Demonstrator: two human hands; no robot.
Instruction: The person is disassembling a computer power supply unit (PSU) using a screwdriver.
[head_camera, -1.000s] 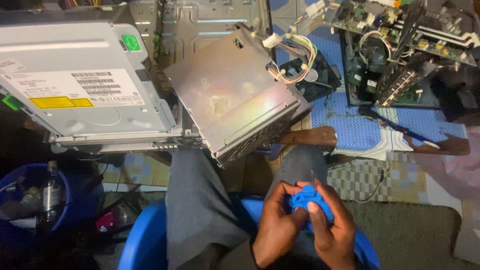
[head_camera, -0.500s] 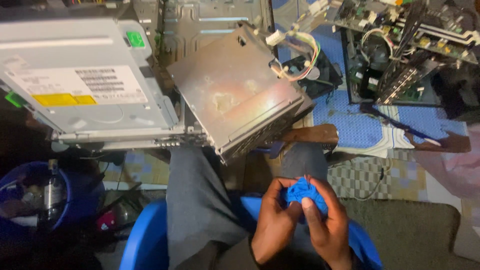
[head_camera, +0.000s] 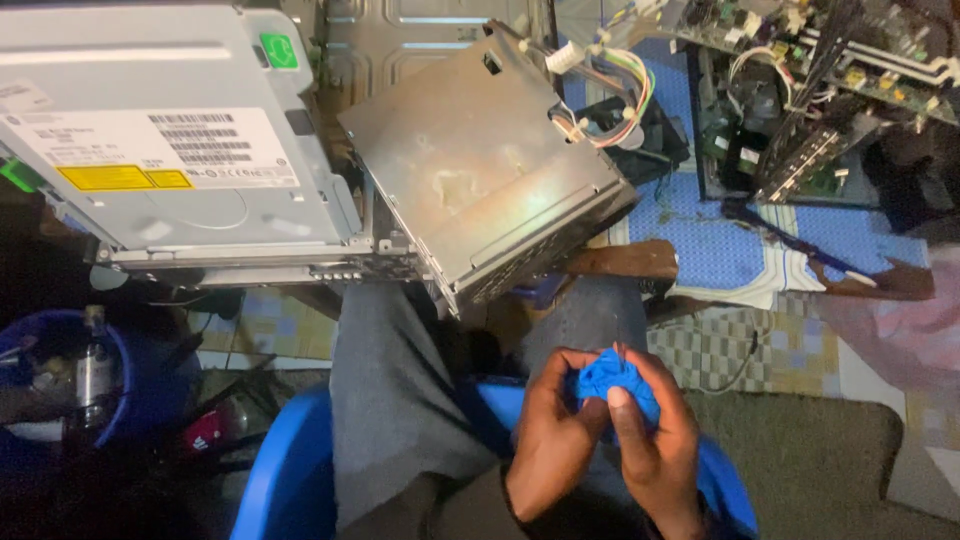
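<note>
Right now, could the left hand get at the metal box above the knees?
Probably yes. The left hand shares a small blue part with the right hand, so it must let go first. Nothing lies between it and the metal box overhanging the lap.

At the lower middle of the frame, the left hand (head_camera: 553, 440) and the right hand (head_camera: 655, 445) close together around a small blue object (head_camera: 608, 378), fingers curled on it, above the lap and a blue chair (head_camera: 280, 480). Above the grey trouser leg (head_camera: 390, 400), a tilted metal box (head_camera: 480, 170) with coloured wires (head_camera: 610, 95) leans on a grey computer case (head_camera: 160, 140) at the upper left. A circuit board (head_camera: 810, 60) sits at the upper right, over a blue mat (head_camera: 720, 240). A blue bucket (head_camera: 150, 390) stands at the lower left.
</note>
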